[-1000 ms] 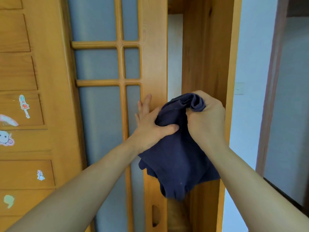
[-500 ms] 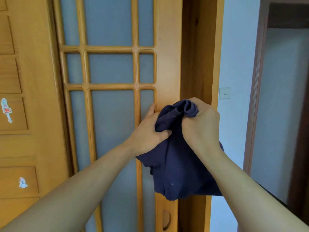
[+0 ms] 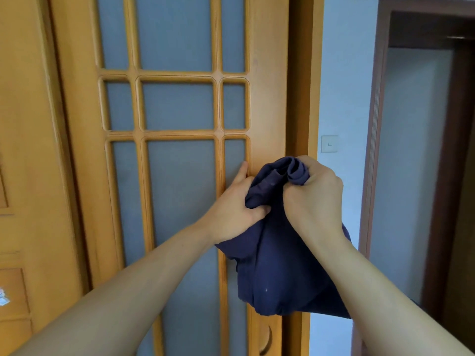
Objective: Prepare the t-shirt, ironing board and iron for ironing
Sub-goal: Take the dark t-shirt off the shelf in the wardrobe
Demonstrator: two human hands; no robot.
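Head view: both forearms reach forward at chest height. The right hand (image 3: pixel 312 199) is fisted tight around the bunched top of a navy t-shirt (image 3: pixel 277 265), knuckles up. The left hand (image 3: pixel 231 209) pinches the cloth's left side, thumb pressed in, index finger extended against the wooden glass-panelled door (image 3: pixel 177 109). The shirt hangs in the air in front of the door edge, a light switch (image 3: pixel 329 143) on the wall beyond.

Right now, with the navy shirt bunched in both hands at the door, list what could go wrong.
1. The t-shirt is wadded between the left hand and right hand; squeezing it likely adds creases to iron out.
2. Both hands are full, so the wooden door may be awkward to work.
3. The hanging hem could snag at the door's edge.
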